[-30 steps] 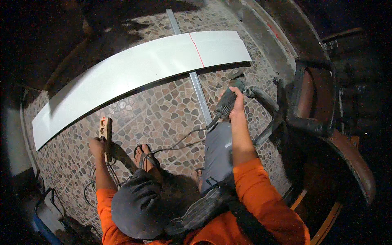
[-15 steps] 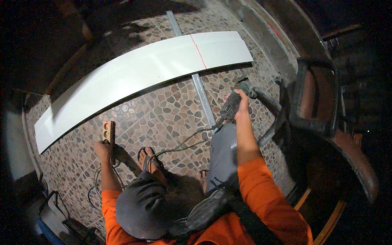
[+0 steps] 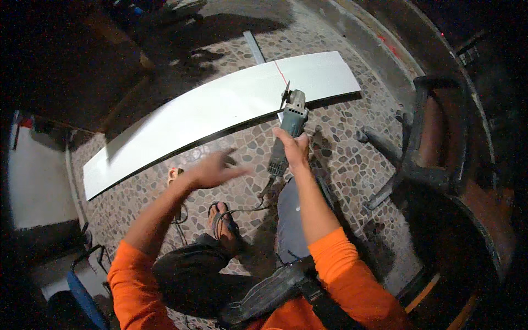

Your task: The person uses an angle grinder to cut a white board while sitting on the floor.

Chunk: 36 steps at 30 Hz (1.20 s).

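Observation:
My right hand (image 3: 294, 149) grips the body of a grey angle grinder (image 3: 290, 118), held out over the pebble-patterned floor. Its disc sits at the near edge of a long white panel (image 3: 220, 110), close to a red line drawn across the panel. My left hand (image 3: 214, 170) is raised and blurred in the air, fingers spread, holding nothing. Below it an orange power strip (image 3: 174, 175) lies on the floor. The grinder's black cable (image 3: 245, 209) runs back past my sandalled foot (image 3: 223, 217).
A metal rail (image 3: 254, 47) passes under the panel. A dark chair (image 3: 434, 137) stands at the right. A blue object (image 3: 82, 291) sits at the lower left beside a pale slab (image 3: 38, 181). A raised curb curves along the far right.
My right hand has carried the grinder forward to the panel's edge by the red line. My left hand has let go of the power strip and lifted, swinging rightwards.

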{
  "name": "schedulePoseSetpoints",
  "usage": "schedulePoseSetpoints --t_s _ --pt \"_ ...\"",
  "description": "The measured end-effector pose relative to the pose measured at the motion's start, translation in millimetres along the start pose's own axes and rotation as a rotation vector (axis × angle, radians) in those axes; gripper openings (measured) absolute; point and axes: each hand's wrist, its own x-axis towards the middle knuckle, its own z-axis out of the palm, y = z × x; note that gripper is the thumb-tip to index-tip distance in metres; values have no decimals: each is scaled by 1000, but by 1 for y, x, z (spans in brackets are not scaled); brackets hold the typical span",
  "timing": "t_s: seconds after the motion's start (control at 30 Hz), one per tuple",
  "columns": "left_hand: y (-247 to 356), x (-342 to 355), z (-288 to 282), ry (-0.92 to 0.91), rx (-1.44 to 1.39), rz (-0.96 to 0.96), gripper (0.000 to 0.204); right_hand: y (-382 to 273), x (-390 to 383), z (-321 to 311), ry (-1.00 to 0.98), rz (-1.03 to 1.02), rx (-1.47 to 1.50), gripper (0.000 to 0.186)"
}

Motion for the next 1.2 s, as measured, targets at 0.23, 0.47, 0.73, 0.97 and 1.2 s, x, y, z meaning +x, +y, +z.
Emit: schedulePoseSetpoints --t_s 0.23,0.47,0.73,0.97,1.2 --pt "39 42 84 134 -412 -48 69 -4 -17 41 -181 181 343 51" --pt "61 39 102 288 -649 -125 60 -10 -21 12 -301 274 791 70" --pt "87 57 117 102 -821 -30 55 -15 -13 -52 -347 180 832 69" --pt "107 83 134 58 -789 3 55 -17 -6 -81 -139 148 768 69" --pt "107 110 149 21 -669 -7 54 -15 2 -96 76 187 757 71"
